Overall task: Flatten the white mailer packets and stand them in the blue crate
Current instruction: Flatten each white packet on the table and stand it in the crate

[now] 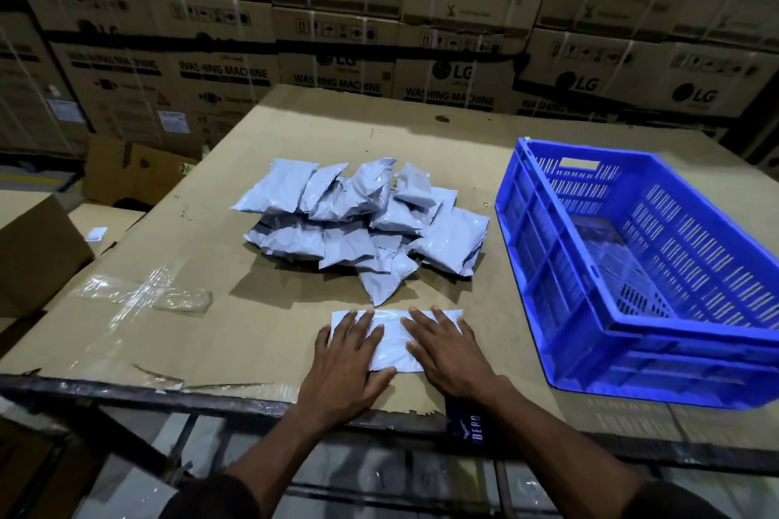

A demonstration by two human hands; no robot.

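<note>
One white mailer packet (pixel 394 343) lies flat on the cardboard-covered table (pixel 253 329) near its front edge. My left hand (pixel 347 364) presses down on the packet's left half with straight, spread fingers. My right hand (pixel 449 354) presses its right half the same way. Behind the packet sits a loose pile of several white mailer packets (pixel 362 223), puffy and overlapping. The blue crate (pixel 632 333) stands at the right of the table with nothing visible inside it.
Stacked washing machine cartons (pixel 337 67) form a wall behind the table. Brown cardboard boxes (pixel 38 253) stand at the left. Clear tape strips (pixel 143 293) cross the table's left part. The metal frame edge (pixel 168 396) runs along the front.
</note>
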